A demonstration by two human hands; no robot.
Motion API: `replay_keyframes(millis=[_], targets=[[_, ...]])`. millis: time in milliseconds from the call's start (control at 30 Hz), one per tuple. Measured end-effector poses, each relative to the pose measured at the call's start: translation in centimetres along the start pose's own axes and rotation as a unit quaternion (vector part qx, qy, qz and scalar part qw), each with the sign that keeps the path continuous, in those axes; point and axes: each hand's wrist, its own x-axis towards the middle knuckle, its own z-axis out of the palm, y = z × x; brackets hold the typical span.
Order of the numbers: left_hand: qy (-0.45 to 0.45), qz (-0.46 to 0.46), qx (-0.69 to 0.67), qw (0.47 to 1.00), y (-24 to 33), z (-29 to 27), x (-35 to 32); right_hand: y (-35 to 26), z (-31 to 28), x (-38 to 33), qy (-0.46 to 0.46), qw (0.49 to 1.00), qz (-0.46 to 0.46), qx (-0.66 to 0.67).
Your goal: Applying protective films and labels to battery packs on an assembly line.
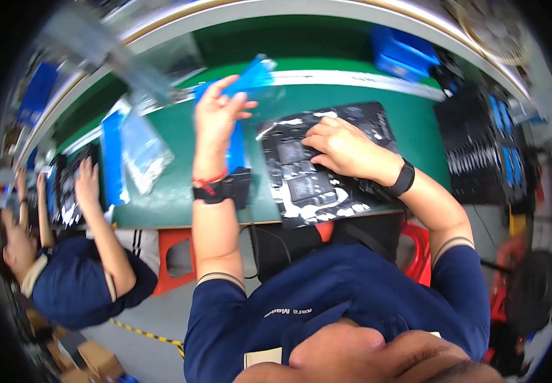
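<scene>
A flat black glossy panel [311, 188], with rectangular shapes across its face and bright reflections, lies on the green table in front of me. My right hand [339, 145] rests over its upper middle, fingers bent and touching the surface. To the left of the panel my left hand [220, 115] is raised, its fingers apart and partly curled. Blue film [257, 75] shows just behind those fingertips, and more blue lies beside the wrist. Whether the left fingers touch the film, I cannot tell. A black wristband [406, 177] circles my right wrist.
Stacked black panels with blue strips [480, 143] stand at the right. A blue bin [403, 52] sits at the back. Clear plastic bags [145, 150] lie on the left, near a co-worker [78, 274] handling dark items. A red stool [175, 262] is below the table.
</scene>
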Motion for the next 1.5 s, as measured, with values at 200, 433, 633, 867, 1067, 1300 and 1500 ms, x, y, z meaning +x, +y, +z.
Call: replay_keyframes(millis=[200,433,633,867,1067,1300,1500], targets=[[-0.003,-0.019,-0.037,0.999,-0.6,1.3,0.6,1.0,2.5,1.8,-0.015,0.999,0.039,0.011],[-0.007,0.026,-0.06,0.998,-1.9,1.2,0.7,-0.2,2.1,1.5,0.075,0.997,0.017,-0.022],[-0.009,0.027,-0.045,0.999,-1.8,1.1,1.0,-1.5,2.3,1.3,0.042,0.993,-0.038,-0.103],[-0.005,0.019,-0.009,1.0,-1.7,1.1,0.7,-3.8,0.4,-2.3,-0.028,0.999,-0.009,-0.032],[-0.029,0.005,0.004,1.0,-2.0,1.6,0.7,-6.0,3.2,-5.0,-0.008,0.996,0.074,-0.039],[-0.041,0.003,0.03,0.999,-2.0,2.2,0.4,-5.8,2.5,-5.0,-0.07,0.985,0.157,-0.018],[-0.029,0.022,0.023,0.999,-3.0,1.8,0.9,-5.5,3.1,-4.5,0.009,0.991,0.134,-0.001]])
